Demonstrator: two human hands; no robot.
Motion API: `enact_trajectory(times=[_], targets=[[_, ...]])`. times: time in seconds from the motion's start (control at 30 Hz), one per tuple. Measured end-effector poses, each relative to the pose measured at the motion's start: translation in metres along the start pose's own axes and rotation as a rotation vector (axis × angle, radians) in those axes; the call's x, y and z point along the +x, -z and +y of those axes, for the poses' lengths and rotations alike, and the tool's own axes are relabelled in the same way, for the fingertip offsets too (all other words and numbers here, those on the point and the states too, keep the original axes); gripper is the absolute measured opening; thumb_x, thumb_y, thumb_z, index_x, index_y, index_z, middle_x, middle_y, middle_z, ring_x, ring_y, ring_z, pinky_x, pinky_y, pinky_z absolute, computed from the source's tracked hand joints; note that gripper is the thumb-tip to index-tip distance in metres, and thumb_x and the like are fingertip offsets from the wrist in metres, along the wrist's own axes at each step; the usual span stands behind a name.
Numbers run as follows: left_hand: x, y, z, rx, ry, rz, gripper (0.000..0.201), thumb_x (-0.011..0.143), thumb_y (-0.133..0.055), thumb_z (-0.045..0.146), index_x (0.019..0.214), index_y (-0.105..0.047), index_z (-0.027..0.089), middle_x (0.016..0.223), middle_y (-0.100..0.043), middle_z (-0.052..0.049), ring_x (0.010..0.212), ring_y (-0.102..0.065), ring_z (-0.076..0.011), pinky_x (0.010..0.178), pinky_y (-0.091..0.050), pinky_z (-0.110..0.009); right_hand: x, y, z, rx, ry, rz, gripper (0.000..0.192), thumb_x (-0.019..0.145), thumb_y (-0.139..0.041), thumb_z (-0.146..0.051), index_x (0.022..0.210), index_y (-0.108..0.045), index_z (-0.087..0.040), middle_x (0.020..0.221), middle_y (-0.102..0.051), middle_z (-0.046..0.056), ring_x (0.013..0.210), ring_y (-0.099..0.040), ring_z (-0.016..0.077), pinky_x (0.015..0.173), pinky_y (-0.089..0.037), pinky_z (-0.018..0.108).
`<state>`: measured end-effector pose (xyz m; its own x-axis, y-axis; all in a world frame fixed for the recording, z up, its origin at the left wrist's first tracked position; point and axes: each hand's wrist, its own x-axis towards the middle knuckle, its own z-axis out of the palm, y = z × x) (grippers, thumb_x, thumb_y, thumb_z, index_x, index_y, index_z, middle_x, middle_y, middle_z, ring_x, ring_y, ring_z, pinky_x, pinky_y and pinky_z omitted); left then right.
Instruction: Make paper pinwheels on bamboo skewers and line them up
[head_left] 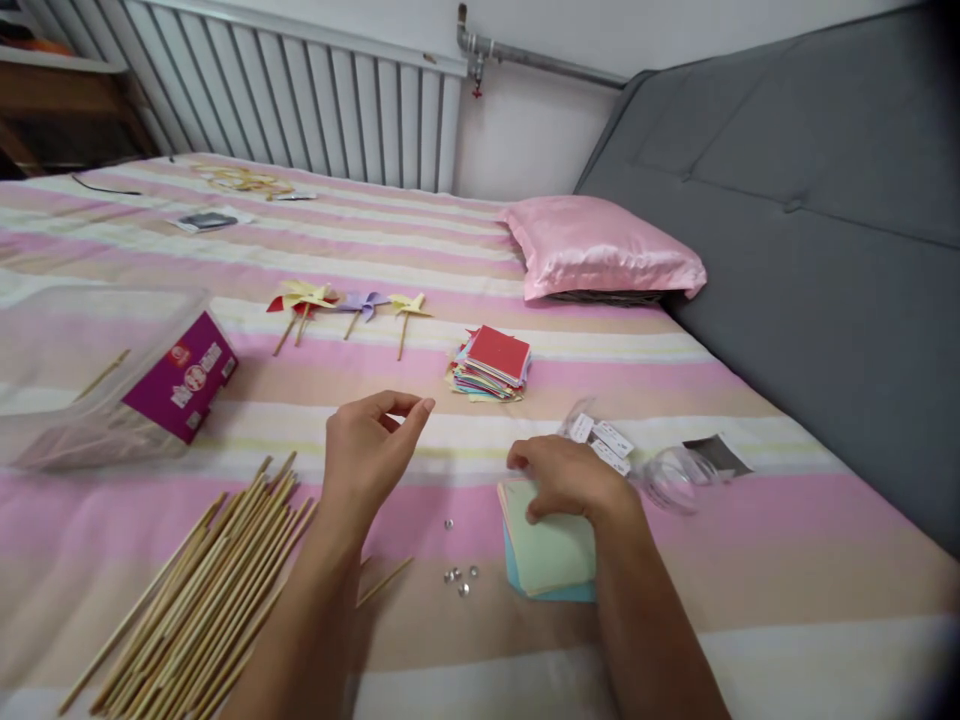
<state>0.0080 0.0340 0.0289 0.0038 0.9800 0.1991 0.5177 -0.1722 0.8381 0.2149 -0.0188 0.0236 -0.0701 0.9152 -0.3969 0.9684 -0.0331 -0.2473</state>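
Observation:
My left hand (375, 445) is raised above the bed, its thumb and index finger brought together in a pinch. Whatever may be between those fingertips is too small or hidden to make out. Over a stack of pale green square paper sheets (555, 555) is my right hand (570, 480), thumb and fingers apart, the thumb at the top sheet. Blue paper (514, 565) shows beneath the green. Several small shiny round pieces (456, 575) lie between my forearms. Beside my left forearm is a short wooden stick (386, 582).
A bundle of wooden sticks (202, 610) lies at front left, below a clear plastic tub (90, 410). Several paper pinwheels (304, 297) and a stack of coloured paper squares (499, 352) lie farther back. Small labelled packets (611, 445) and clear tape rolls (675, 480) are at right.

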Motion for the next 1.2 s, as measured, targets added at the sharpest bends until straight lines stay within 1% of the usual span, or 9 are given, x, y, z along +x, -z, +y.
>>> enact_trajectory(times=[0.1, 0.33, 0.4, 0.57, 0.77, 0.87, 0.97, 1.0, 1.2], targets=[[0.0, -0.002, 0.0, 0.057, 0.002, -0.017, 0.027, 0.068, -0.061, 0.046, 0.069, -0.07, 0.02, 0.052, -0.064, 0.0, 0.046, -0.057, -0.0149, 0.045, -0.04, -0.023, 0.008, -0.003, -0.006, -0.063, -0.02, -0.071, 0.056, 0.045, -0.081, -0.022, 0.098, -0.061, -0.021, 0.094, -0.065, 0.004, 0.084, -0.059, 0.0216, 0.06, -0.034, 0.026], [0.001, -0.007, 0.0, 0.118, -0.012, -0.032, 0.024, 0.069, -0.06, 0.043, 0.07, -0.071, 0.021, 0.051, -0.063, 0.001, 0.046, -0.058, -0.015, 0.046, -0.041, -0.024, 0.01, -0.003, 0.008, 0.015, 0.098, -0.027, 0.021, 0.058, -0.066, -0.009, 0.075, -0.062, -0.021, 0.078, -0.064, 0.0, 0.071, -0.055, 0.0147, 0.053, -0.029, 0.022], [0.001, -0.008, 0.0, 0.124, -0.008, -0.041, 0.024, 0.069, -0.06, 0.043, 0.069, -0.07, 0.021, 0.053, -0.064, 0.0, 0.047, -0.059, -0.0154, 0.046, -0.041, -0.024, 0.009, -0.001, 0.012, 0.055, 0.11, 0.067, 0.014, 0.065, -0.061, -0.011, 0.076, -0.062, -0.021, 0.08, -0.064, 0.0, 0.074, -0.055, 0.0148, 0.056, -0.03, 0.023], [0.002, -0.008, -0.003, 0.125, 0.006, -0.034, 0.024, 0.069, -0.06, 0.044, 0.068, -0.07, 0.021, 0.053, -0.065, 0.0, 0.047, -0.059, -0.0157, 0.046, -0.041, -0.024, 0.024, -0.002, 0.013, 0.156, 0.125, 0.457, 0.015, 0.081, -0.048, -0.014, 0.088, -0.06, -0.019, 0.092, -0.066, 0.004, 0.087, -0.057, 0.0162, 0.072, -0.036, 0.025], [0.003, -0.007, -0.005, 0.121, 0.014, -0.044, 0.025, 0.07, -0.06, 0.044, 0.069, -0.07, 0.021, 0.055, -0.065, 0.0, 0.048, -0.058, -0.015, 0.048, -0.041, -0.025, 0.043, -0.012, 0.007, 0.117, 0.105, 0.54, 0.03, 0.074, -0.057, -0.01, 0.103, -0.059, -0.017, 0.111, -0.061, 0.007, 0.105, -0.052, 0.0187, 0.091, -0.035, 0.03], [0.002, -0.005, -0.004, 0.124, 0.017, -0.047, 0.025, 0.07, -0.059, 0.043, 0.07, -0.07, 0.021, 0.057, -0.066, 0.0, 0.048, -0.058, -0.0148, 0.049, -0.041, -0.025, 0.027, -0.007, 0.009, 0.124, 0.089, 0.455, 0.034, 0.071, -0.06, -0.011, 0.104, -0.058, -0.02, 0.115, -0.059, 0.006, 0.109, -0.051, 0.02, 0.092, -0.036, 0.032], [0.001, -0.004, -0.003, 0.125, 0.016, -0.061, 0.025, 0.071, -0.058, 0.043, 0.069, -0.07, 0.021, 0.058, -0.066, 0.0, 0.049, -0.058, -0.0146, 0.05, -0.041, -0.025, 0.008, -0.002, 0.008, 0.094, 0.106, 0.184, 0.055, 0.06, -0.072, -0.019, 0.112, -0.056, -0.025, 0.121, -0.057, 0.004, 0.11, -0.052, 0.0243, 0.092, -0.038, 0.035], [0.001, -0.004, -0.003, 0.125, 0.016, -0.067, 0.025, 0.071, -0.058, 0.043, 0.07, -0.07, 0.021, 0.058, -0.066, 0.0, 0.049, -0.058, -0.0145, 0.05, -0.041, -0.025, 0.004, -0.002, 0.006, 0.078, 0.103, 0.138, 0.061, 0.057, -0.074, -0.02, 0.115, -0.055, -0.024, 0.122, -0.056, 0.005, 0.11, -0.052, 0.0248, 0.092, -0.038, 0.035], [0.002, -0.005, -0.003, 0.132, 0.018, -0.066, 0.024, 0.071, -0.059, 0.042, 0.069, -0.07, 0.021, 0.061, -0.067, 0.0, 0.049, -0.057, -0.014, 0.05, -0.04, -0.026, 0.008, -0.005, -0.005, -0.018, 0.059, 0.098, 0.069, 0.055, -0.074, -0.013, 0.12, -0.051, -0.019, 0.125, -0.052, 0.01, 0.113, -0.051, 0.0253, 0.093, -0.038, 0.033]])
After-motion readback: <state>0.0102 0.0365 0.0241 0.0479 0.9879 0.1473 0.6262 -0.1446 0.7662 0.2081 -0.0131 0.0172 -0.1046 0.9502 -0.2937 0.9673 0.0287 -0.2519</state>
